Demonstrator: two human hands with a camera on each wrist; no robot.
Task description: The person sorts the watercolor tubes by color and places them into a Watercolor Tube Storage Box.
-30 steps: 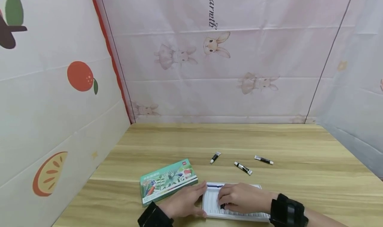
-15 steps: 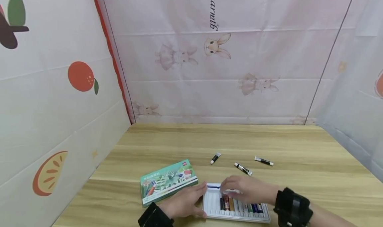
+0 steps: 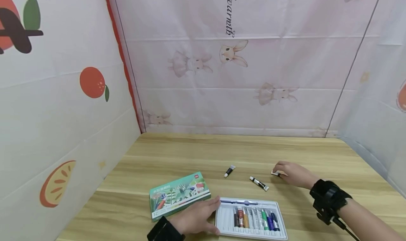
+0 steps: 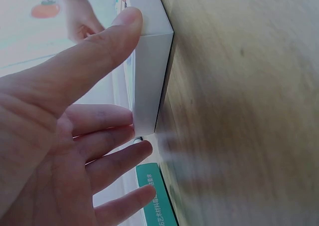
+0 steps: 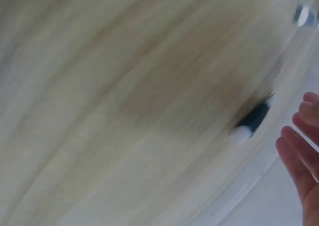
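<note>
L hand: fingers extended and spread, nothing gripped. Thumb is at near L corner of white tray, index fingertip at far L corner; contact w/ tray end visible in L wrist view. Black strap on L wrist.

Green box, plant artwork on lid: flat on wood-grain table, set at an angle, just beyond L hand.

Tray: flat, nr table front. Blue-handled brush lies in slot along far edge. Tube row fills R part, side by side, caps toward near edge; colors L to R incl. black, red-brown, ochre, pale, green, blue.

Loose tubes, beyond tray, L to R: 1st tube, black w/ white cap, lies diagonally; 2nd tube, black/white, cap pointing L; 3rd tube, silver end exposed, rest under R hand.

R hand: over 3rd tube, fingers partly bent, not closed; whether fingertips touch tube, can't tell. Black strap w/ cable on R wrist.
</note>
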